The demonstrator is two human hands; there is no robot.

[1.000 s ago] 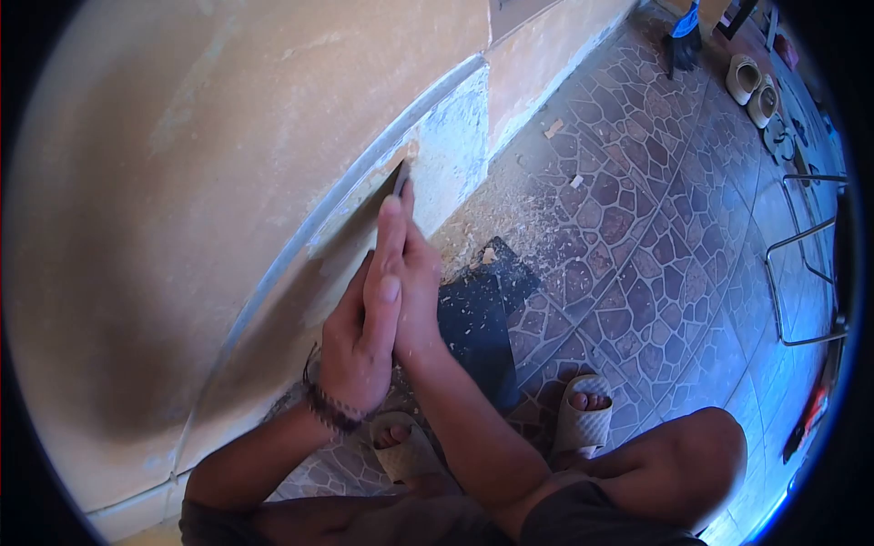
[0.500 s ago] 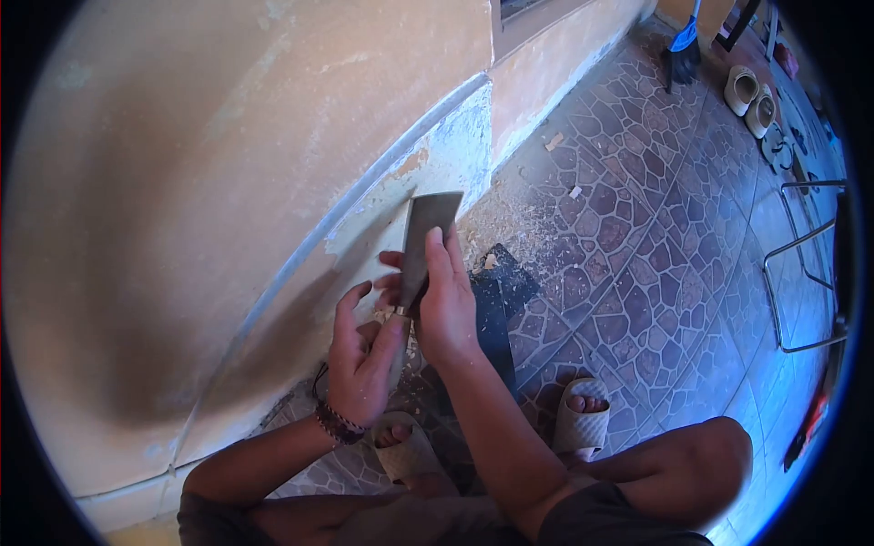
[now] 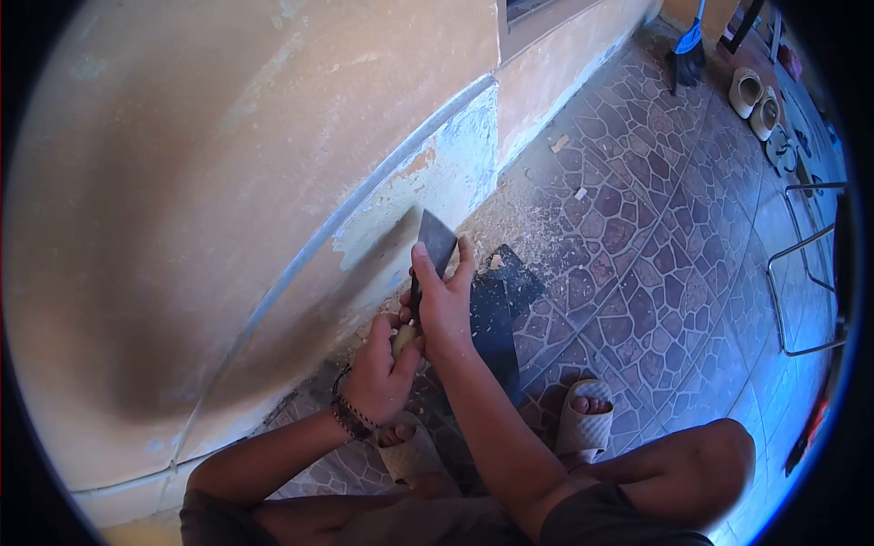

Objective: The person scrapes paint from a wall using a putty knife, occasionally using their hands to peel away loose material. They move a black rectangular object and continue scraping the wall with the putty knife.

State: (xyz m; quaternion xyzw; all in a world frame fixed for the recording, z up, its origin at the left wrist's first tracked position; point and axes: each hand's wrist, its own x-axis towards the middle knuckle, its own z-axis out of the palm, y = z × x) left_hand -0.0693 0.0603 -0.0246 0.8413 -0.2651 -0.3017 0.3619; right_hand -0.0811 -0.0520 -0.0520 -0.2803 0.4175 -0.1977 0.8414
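A wide metal blade (image 3: pixel 437 238) with a pale handle (image 3: pixel 405 338) is held between my two hands, close to the peeling lower wall (image 3: pixel 455 150). My left hand (image 3: pixel 381 369) is closed around the handle. My right hand (image 3: pixel 443 300) grips the blade, thumb on its face and fingers round its edge. Pale flakes (image 3: pixel 523 223) lie on the tiled floor at the foot of the wall. Beneath my right forearm is a dark flat piece (image 3: pixel 493 332), dusted with flakes.
My sandalled feet (image 3: pixel 585 419) rest on the patterned tiles (image 3: pixel 655 273). A metal-legged chair (image 3: pixel 801 246) stands at the right. Shoes (image 3: pixel 746 91) and a blue-and-black broom (image 3: pixel 688 56) are at the upper right. The wall (image 3: pixel 200 200) fills the left side.
The blade has tilted and dropped lower, showing less of its face. My left hand has moved slightly right and down, its fingers now wrapped round the handle. My right hand's grip on the blade has shifted.
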